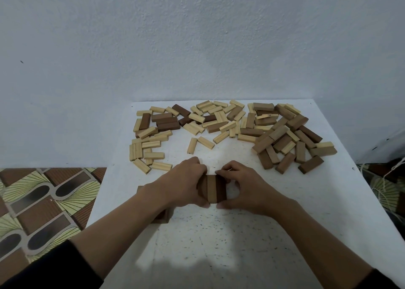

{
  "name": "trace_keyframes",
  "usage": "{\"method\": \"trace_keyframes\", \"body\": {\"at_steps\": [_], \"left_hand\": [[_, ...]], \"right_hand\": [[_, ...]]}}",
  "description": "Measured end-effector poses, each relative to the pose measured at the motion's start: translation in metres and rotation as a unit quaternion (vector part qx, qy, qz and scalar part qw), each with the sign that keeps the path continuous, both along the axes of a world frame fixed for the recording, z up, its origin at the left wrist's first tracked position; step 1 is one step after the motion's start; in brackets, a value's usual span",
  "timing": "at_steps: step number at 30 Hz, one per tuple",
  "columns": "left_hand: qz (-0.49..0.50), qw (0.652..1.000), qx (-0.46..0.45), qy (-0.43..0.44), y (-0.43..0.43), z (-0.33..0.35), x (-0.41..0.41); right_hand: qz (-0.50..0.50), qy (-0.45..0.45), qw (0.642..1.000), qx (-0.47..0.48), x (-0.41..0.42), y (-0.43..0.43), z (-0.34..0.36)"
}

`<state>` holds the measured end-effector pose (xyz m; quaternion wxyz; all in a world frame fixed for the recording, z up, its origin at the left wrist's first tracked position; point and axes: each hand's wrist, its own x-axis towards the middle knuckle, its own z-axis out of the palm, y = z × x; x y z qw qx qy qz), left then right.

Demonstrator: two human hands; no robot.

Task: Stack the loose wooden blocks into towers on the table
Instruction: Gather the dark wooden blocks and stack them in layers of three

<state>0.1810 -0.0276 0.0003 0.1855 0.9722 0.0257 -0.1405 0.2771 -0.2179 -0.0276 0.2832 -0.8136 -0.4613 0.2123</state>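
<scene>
Both my forearms reach in from the near corners, bare below the dark sleeves (pixel 43 266), and converge at the middle. My left hand (pixel 186 183) and right hand (pixel 243 188) face each other, backs up. Fingers are curled over the far side, thumbs tucked along the near side with tips almost meeting — each hand grips one end of the row of blocks (pixel 215 189) between them.

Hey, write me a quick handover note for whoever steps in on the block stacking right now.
Left hand and right hand: both grip the row of blocks from either side, front centre of the table.
Loose blocks: scattered across the far half.
Done: one row gathered; some brown blocks sit partly hidden under the left forearm.
Left: nearly all blocks still to stack.
</scene>
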Motion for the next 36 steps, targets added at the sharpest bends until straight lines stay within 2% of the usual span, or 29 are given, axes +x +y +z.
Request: {"method": "trace_keyframes", "body": {"at_steps": [4,11,20,26,36], "left_hand": [[-0.016,1.000,0.005,0.003,-0.002,0.002,0.000],[-0.048,0.996,0.072,-0.009,-0.003,0.006,0.004],[-0.050,0.998,0.039,0.010,0.000,0.005,0.009],[-0.051,0.998,0.029,0.009,0.000,0.011,0.010],[0.013,0.998,-0.015,-0.058,0.043,0.058,-0.023]], "right_hand": [[0.006,-0.012,1.000,-0.001,-0.001,0.003,-0.002],[0.018,-0.010,1.000,-0.011,-0.002,0.007,-0.003],[0.019,-0.017,1.000,-0.019,0.001,0.009,0.000],[0.014,-0.007,1.000,0.004,-0.003,0.010,0.002],[0.005,-0.024,0.994,0.110,-0.028,0.043,0.043]]}}
